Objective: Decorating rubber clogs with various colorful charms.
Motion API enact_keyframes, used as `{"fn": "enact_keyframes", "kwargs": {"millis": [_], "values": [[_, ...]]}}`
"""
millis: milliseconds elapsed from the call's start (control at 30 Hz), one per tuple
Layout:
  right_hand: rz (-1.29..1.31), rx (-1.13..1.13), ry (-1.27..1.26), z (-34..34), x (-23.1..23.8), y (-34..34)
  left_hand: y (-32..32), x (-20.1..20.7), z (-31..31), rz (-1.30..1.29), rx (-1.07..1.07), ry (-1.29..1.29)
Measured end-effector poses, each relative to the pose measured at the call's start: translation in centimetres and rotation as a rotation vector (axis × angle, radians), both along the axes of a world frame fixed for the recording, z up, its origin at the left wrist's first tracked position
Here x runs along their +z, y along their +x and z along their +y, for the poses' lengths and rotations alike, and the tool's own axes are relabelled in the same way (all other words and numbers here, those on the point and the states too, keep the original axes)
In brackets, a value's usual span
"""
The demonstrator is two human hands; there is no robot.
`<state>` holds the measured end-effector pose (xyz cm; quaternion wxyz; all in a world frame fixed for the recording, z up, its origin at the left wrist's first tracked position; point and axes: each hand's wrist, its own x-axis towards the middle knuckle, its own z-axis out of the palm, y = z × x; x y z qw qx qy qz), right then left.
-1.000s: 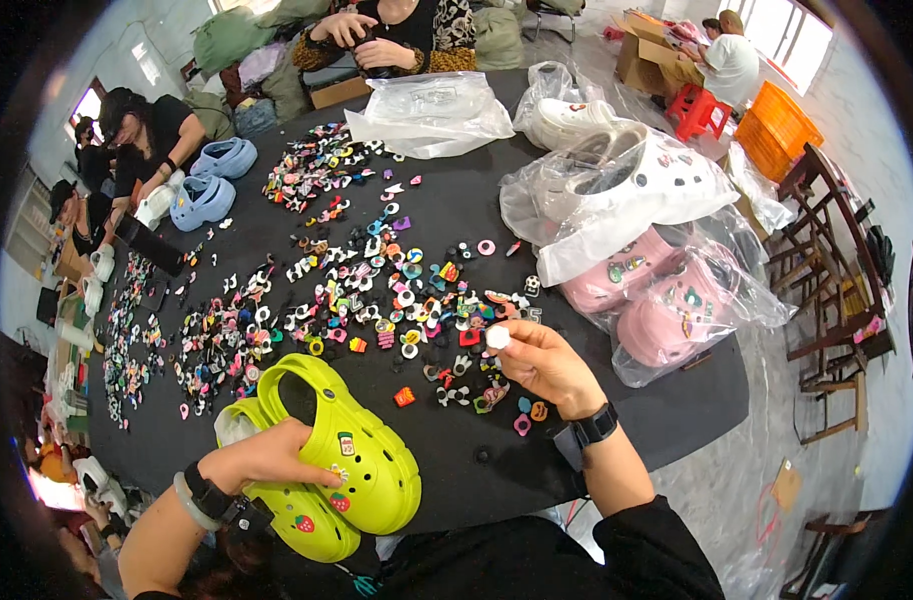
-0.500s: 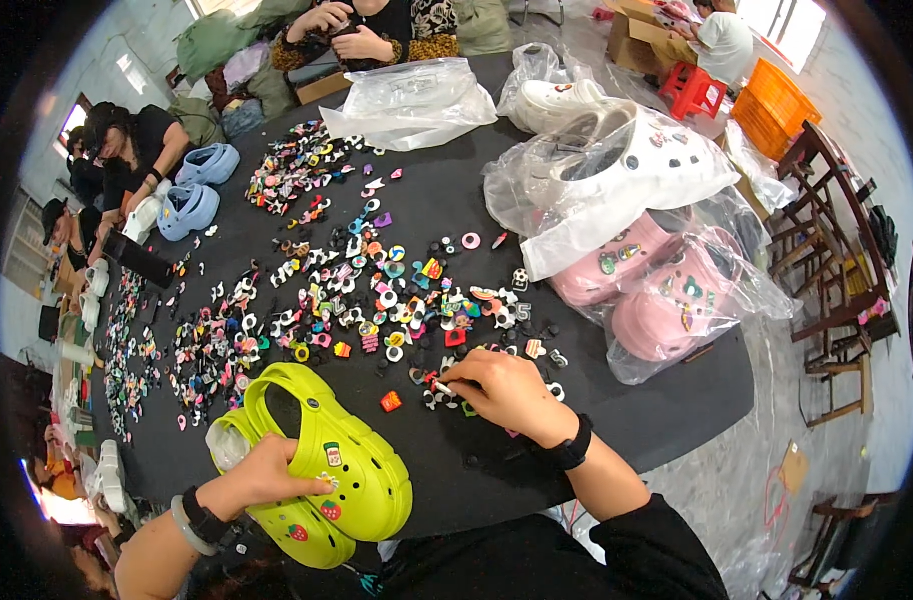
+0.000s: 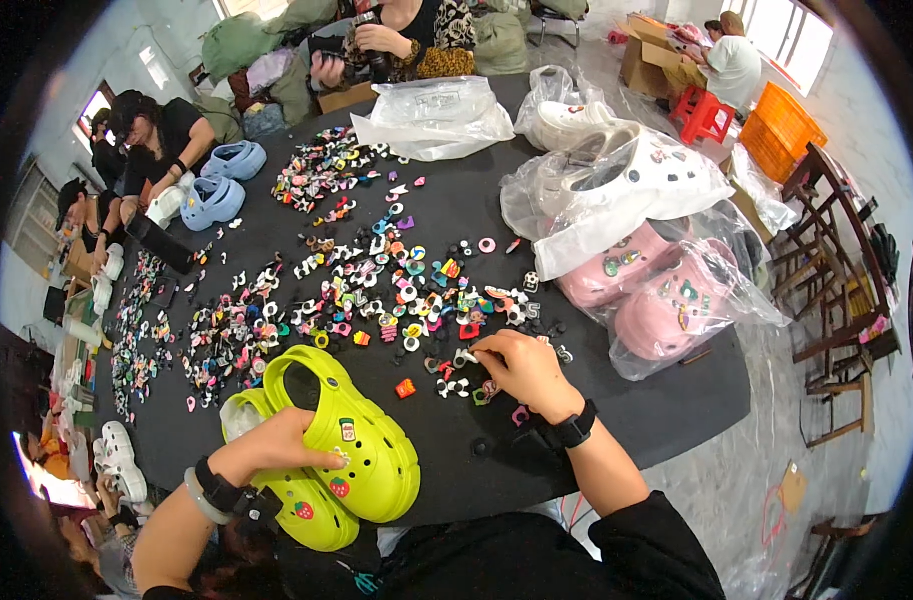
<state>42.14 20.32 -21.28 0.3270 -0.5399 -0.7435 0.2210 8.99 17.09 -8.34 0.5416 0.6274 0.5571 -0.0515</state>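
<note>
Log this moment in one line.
left hand: gripping lime-green perforated clogs | right hand: among small multicoloured charms | surface: black tabletop

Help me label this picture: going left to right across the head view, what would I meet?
White clog at the lower left → lime-green clogs → the person's right hand → bagged pink clogs → orange crate.

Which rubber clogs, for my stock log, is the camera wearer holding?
The lime-green rubber clogs, gripped in the left hand. The pink rubber clogs and white rubber clogs at right lie in clear plastic; the light-blue rubber clogs stand far left.
</note>
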Motion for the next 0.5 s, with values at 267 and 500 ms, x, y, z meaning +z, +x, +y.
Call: {"fn": "enact_keyframes", "kwargs": {"millis": [267, 500], "values": [[0.068, -0.098, 0.013, 1.2, 0.0, 1.0, -1.1, -1.1, -5.4, 0.323, -0.134, 0.821], [0.104, -0.186, 0.165, 5.4, 3.5, 2.8, -3.4, -1.3, -12.4, 0.286, 0.165, 1.094]]}}
